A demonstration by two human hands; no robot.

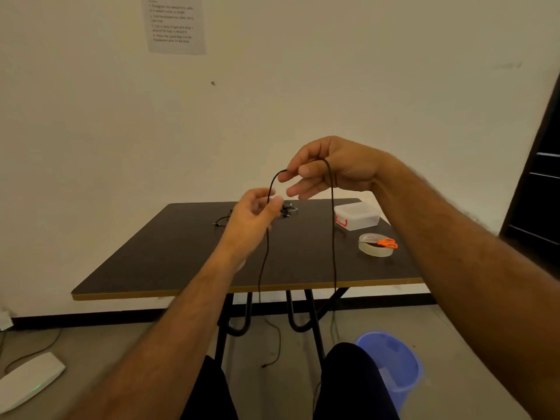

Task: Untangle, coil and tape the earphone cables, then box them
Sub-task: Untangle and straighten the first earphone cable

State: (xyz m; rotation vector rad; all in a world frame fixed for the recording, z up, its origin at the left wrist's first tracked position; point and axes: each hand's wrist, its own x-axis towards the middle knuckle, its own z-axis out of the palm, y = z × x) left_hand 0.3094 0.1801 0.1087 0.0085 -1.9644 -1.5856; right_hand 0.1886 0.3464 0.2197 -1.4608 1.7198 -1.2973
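Note:
A thin black earphone cable (333, 225) hangs in two long strands from my raised hands, down past the table's front edge toward the floor. My right hand (330, 168) pinches the top of the cable between thumb and fingers. My left hand (253, 215), lower and to the left, pinches the left strand. More tangled black earphones (286, 209) lie on the dark table (169, 262) behind my left hand. A clear lidded plastic box (357, 216) with a red clasp stands at the table's right. A clear tape roll (375, 245) lies near it, with orange-handled scissors (386, 243) resting on the roll.
A blue plastic bin (394, 365) stands on the floor by my right knee. A white device (27, 380) with a green light lies on the floor at left. A printed sheet (175, 22) hangs on the wall. A dark door or cabinet (539, 183) is at the right.

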